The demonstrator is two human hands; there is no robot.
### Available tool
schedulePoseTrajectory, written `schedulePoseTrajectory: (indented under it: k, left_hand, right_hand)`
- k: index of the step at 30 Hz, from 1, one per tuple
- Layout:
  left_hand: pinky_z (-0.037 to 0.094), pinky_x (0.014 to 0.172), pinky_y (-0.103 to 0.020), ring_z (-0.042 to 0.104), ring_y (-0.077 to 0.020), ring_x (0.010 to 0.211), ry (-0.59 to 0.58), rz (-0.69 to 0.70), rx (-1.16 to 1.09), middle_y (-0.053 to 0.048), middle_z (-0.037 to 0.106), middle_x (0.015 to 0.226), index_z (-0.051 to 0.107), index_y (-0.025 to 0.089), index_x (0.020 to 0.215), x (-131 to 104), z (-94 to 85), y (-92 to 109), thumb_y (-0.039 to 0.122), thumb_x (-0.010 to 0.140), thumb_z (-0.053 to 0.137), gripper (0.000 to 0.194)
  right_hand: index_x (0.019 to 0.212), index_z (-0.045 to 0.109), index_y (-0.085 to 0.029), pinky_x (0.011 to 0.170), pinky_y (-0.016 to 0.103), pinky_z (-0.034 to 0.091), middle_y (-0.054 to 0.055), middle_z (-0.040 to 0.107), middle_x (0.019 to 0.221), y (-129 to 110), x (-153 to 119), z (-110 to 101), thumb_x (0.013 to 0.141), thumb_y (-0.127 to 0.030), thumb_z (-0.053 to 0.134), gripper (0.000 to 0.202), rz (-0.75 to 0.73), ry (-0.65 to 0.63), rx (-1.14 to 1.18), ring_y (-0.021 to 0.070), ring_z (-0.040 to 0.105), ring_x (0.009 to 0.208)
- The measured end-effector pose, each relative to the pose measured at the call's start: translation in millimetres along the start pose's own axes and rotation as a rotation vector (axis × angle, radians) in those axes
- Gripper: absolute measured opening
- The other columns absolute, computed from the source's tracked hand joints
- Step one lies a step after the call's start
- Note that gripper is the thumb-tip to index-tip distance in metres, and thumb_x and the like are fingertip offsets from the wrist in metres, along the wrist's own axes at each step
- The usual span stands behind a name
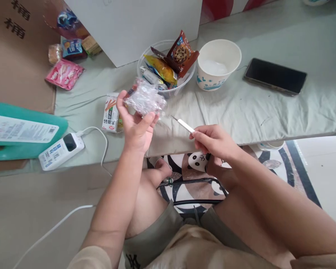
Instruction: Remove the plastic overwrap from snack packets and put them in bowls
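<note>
My left hand [138, 129] is closed around a crumpled bundle of clear plastic wrap [146, 98], held up in front of a round clear tub [189, 76] of wrapped snacks. What lies inside the wrap cannot be made out. In my right hand [211, 140] is a thin white-handled tool [185, 126], pinched near its end, with its narrow dark tip pointing at the wrap but apart from it. Behind my right hand stands a white paper bowl [210, 80] with something whitish inside. A small white snack box [109, 114] lies left of my left hand.
A black phone [274, 76] lies at the right on the cloth-covered surface [291, 116]. At the left are a pink snack packet [65, 74], a green jug [25, 130] and a white power bank [62, 151] with a cable. A white board [140, 26] stands behind.
</note>
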State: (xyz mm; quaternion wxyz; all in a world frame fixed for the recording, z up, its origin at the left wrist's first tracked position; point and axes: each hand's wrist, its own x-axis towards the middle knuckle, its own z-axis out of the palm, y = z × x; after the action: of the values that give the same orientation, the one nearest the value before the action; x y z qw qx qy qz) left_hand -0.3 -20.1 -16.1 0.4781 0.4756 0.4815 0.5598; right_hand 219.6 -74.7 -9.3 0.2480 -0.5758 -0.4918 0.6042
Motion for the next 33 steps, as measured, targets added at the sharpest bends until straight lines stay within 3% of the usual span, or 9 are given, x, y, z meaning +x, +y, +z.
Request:
schedulePoseTrajectory:
  k: [2,6,10,14,16,20,26,29,33]
  left_hand:
    - [0.058,0.086,-0.037,0.060,-0.0295,0.130,-0.004,-0.005,-0.006,-0.001,0.052,0.147,0.044,0.046,0.132,-1,-0.1,-1,0.063,0.062,0.089,0.085]
    - [0.056,0.090,-0.036,0.064,-0.0262,0.120,-0.122,0.005,0.069,-0.006,0.058,0.131,0.042,0.035,0.127,-14,9.4,-15,0.058,0.063,0.091,0.084]
    - [0.056,0.095,-0.040,0.066,-0.0237,0.110,-0.263,-0.033,0.212,-0.009,0.053,0.134,0.039,0.030,0.124,-32,25.3,-28,0.045,0.072,0.087,0.073]
    - [0.043,0.114,-0.052,0.047,-0.0357,0.139,-0.210,0.193,0.537,-0.015,0.045,0.143,0.045,0.026,0.120,-32,28.3,-30,0.035,0.062,0.091,0.074]
    - [0.037,0.120,-0.056,0.039,-0.0390,0.145,-0.230,0.297,0.619,-0.017,0.043,0.147,0.048,0.025,0.123,-26,24.2,-27,0.037,0.060,0.093,0.078]
    - [0.034,0.121,-0.056,0.047,-0.0378,0.141,-0.333,0.322,0.674,-0.014,0.054,0.142,0.056,0.025,0.124,-16,16.1,-20,0.040,0.064,0.091,0.071]
    - [0.049,0.104,-0.043,0.062,-0.0281,0.114,-0.206,0.178,0.550,-0.008,0.066,0.116,0.070,0.024,0.092,-16,12.6,-16,0.040,0.079,0.079,0.022]
    - [0.052,0.095,-0.036,0.064,-0.0234,0.102,-0.167,0.097,0.422,-0.006,0.069,0.104,0.071,0.023,0.085,-16,12.2,-16,0.042,0.084,0.076,0.020]
    - [0.053,0.067,-0.029,0.063,-0.0163,0.076,-0.061,-0.176,0.049,-0.001,0.066,0.084,0.067,0.022,0.084,-14,12.3,-13,0.049,0.084,0.075,0.028]
  right_hand:
    - [0.080,0.068,-0.019,0.052,0.029,0.038,0.002,0.061,0.063,4,1,-10,0.090,-0.045,0.055,0.030,-0.062,0.166,-0.147,0.0145,0.051,0.052]
    - [0.086,0.073,-0.021,0.065,0.035,0.043,0.009,0.067,0.091,16,8,-33,0.088,-0.038,0.060,0.022,-0.234,0.601,-0.580,0.0215,0.059,0.072]
    - [0.092,0.076,-0.022,0.074,0.042,0.046,0.012,0.066,0.101,28,17,-50,0.090,-0.037,0.058,0.023,-0.178,0.653,-0.802,0.0280,0.061,0.084]
    - [0.112,0.074,-0.022,0.093,0.056,0.044,0.017,0.066,0.116,28,21,-51,0.089,-0.029,0.057,0.029,-0.196,0.802,-0.873,0.0380,0.059,0.109]
    - [0.115,0.072,-0.021,0.095,0.056,0.044,0.017,0.066,0.118,26,22,-46,0.090,-0.027,0.055,0.031,-0.275,0.783,-0.836,0.0376,0.059,0.112]
    - [0.112,0.068,-0.019,0.084,0.042,0.052,0.011,0.068,0.100,25,22,-25,0.091,-0.023,0.047,0.030,-0.529,0.500,-0.656,0.0263,0.066,0.093]
    - [0.129,0.057,-0.020,0.083,0.040,0.056,0.011,0.066,0.113,29,22,3,0.086,-0.025,0.053,0.043,-0.626,0.306,-0.488,0.0246,0.066,0.097]
    - [0.141,0.047,-0.019,0.086,0.044,0.057,0.016,0.061,0.126,29,21,8,0.087,-0.034,0.058,0.057,-0.646,0.270,-0.436,0.0269,0.065,0.104]
    - [0.141,0.049,-0.022,0.088,0.045,0.058,0.018,0.051,0.140,28,20,7,0.084,-0.043,0.065,0.063,-0.605,0.350,-0.412,0.0320,0.055,0.126]
